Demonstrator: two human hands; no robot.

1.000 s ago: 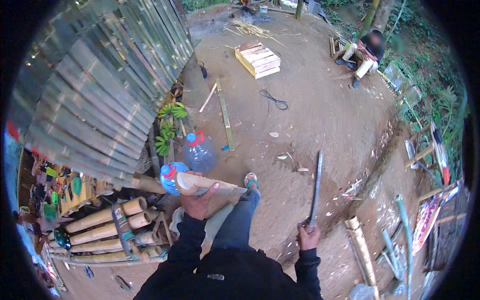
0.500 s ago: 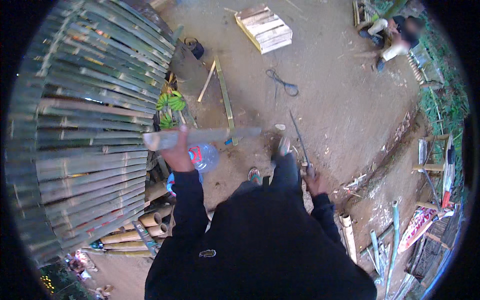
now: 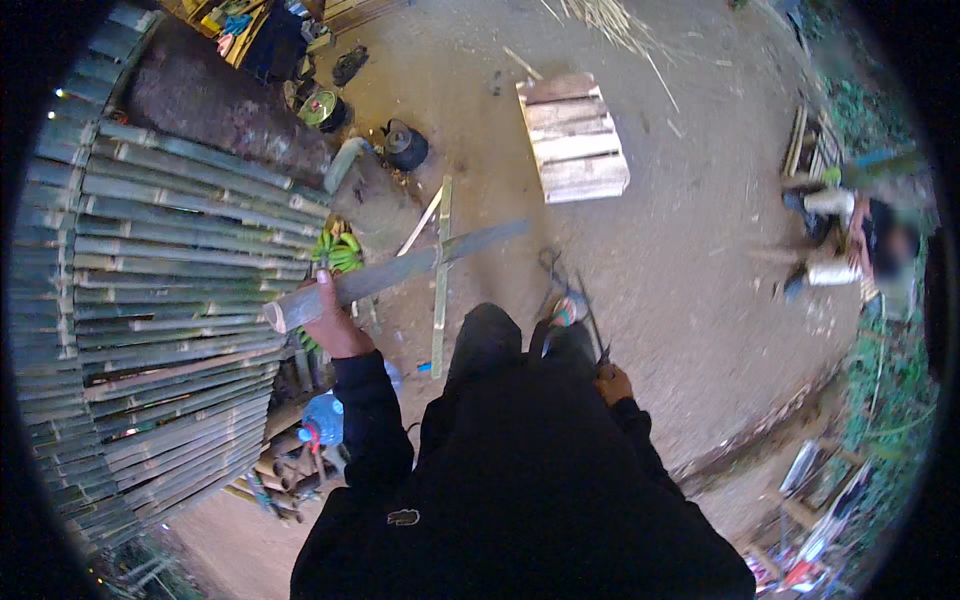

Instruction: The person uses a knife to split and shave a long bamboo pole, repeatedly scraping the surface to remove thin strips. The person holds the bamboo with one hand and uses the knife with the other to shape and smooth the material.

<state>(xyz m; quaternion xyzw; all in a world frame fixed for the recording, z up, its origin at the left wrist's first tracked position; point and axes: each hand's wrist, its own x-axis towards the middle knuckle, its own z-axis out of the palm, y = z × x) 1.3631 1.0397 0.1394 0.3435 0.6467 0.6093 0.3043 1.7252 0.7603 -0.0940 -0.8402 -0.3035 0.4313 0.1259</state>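
While the left hand (image 3: 335, 327) clasps a long grey wooden piece (image 3: 400, 271) near one end, the right hand (image 3: 613, 385) is closed around a long dark blade's (image 3: 595, 323) handle

this is an outdoor yard (image 3: 720, 150) of a rural, homely sort, with a floor of bare packed earth (image 3: 690, 270). weathered bamboo slats (image 3: 190, 290) fill much of the left side, and green plants (image 3: 885, 370) fringe the right edge, where a person (image 3: 855, 240) sits low. household things stand near the slats: a dark kettle (image 3: 404, 146), a round pot (image 3: 322, 110) with a greenish top, a bunch of green bananas (image 3: 342, 250) and a big blue water bottle (image 3: 325, 418). out on the earth lie a slatted wooden crate (image 3: 573, 140) and loose pale strips (image 3: 615, 22). the clutter (image 3: 240, 30) at the upper left is blurred but may be stored belongings.
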